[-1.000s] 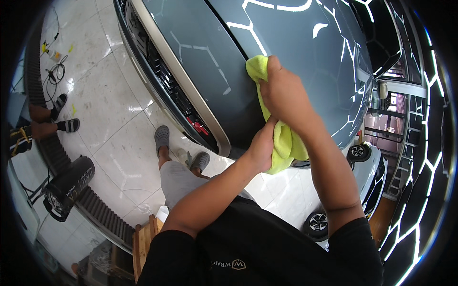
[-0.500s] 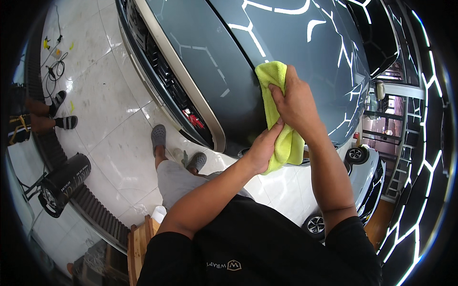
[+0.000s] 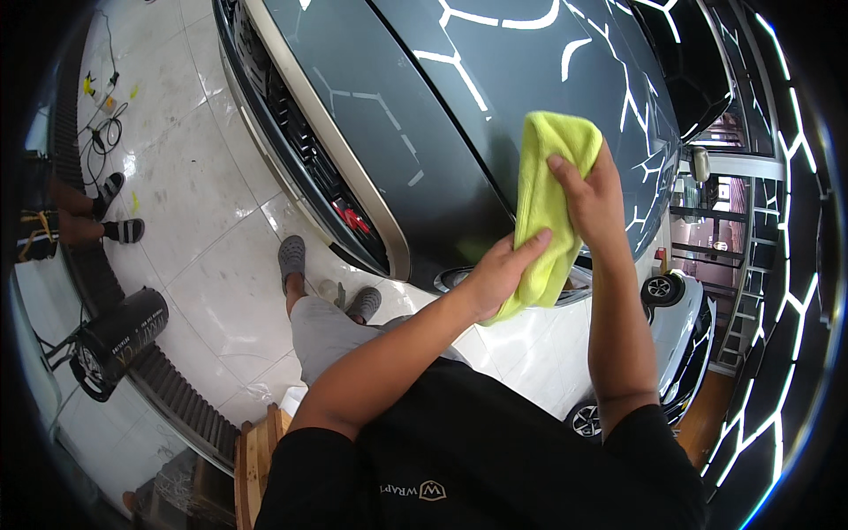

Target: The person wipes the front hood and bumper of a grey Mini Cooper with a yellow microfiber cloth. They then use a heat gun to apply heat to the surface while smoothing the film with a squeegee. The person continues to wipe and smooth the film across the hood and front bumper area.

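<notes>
A folded yellow-green microfibre cloth (image 3: 549,212) is stretched between my two hands, in front of the glossy dark grey car hood (image 3: 442,150). My left hand (image 3: 499,278) grips the cloth's lower part, thumb on top and the other fingers hidden beneath. Higher up, my right hand (image 3: 596,199) pinches its right side, with the thumb lying over the fabric. The cloth covers part of the hood's edge and the headlight (image 3: 579,281). Whether it touches the paint, I cannot tell.
The car's front grille (image 3: 300,141) runs along the left of the hood. Another person's sandalled feet (image 3: 124,230) are at the far left, near a black cylinder (image 3: 119,340) and a coiled cable (image 3: 106,132). A wooden stool (image 3: 256,450) is beside me; a light-coloured car (image 3: 676,340) stands at right.
My right hand has moved right with the cloth's upper part, and the cloth now looks flatter and wider. My left hand has shifted slightly and still holds the lower part.
</notes>
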The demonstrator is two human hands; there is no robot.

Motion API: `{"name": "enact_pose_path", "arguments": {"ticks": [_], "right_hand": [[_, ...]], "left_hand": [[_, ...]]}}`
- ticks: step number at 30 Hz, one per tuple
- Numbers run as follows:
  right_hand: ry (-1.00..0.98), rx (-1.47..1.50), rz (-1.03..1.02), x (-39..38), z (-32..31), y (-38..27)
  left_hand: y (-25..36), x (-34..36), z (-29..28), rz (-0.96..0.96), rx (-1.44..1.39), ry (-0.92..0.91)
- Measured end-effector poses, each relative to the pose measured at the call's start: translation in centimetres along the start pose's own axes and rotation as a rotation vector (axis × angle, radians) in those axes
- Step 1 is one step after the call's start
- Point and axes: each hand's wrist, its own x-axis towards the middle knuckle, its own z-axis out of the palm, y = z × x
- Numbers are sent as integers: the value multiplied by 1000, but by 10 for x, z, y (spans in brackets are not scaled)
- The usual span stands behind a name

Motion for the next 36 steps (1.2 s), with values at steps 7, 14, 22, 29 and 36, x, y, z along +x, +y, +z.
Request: {"name": "enact_pose_path", "arguments": {"ticks": [7,14,22,29,36], "right_hand": [[-123,-483,-130,-22,27,-5],[-213,-628,-173,-18,36,-8],[-349,-703,-100,0,37,-23],[-57,-526,-90,-6,4,-35],[-162,-550,-93,-55,-3,21]], "left_hand": [[-35,-1,-19,-71,-261,81],[-38,1,-26,-57,-277,39],[-27,5,-22,-117,-382,-29],[-11,1,-12,-49,-275,-102],[-58,-8,-5,-157,-66,59]]}}
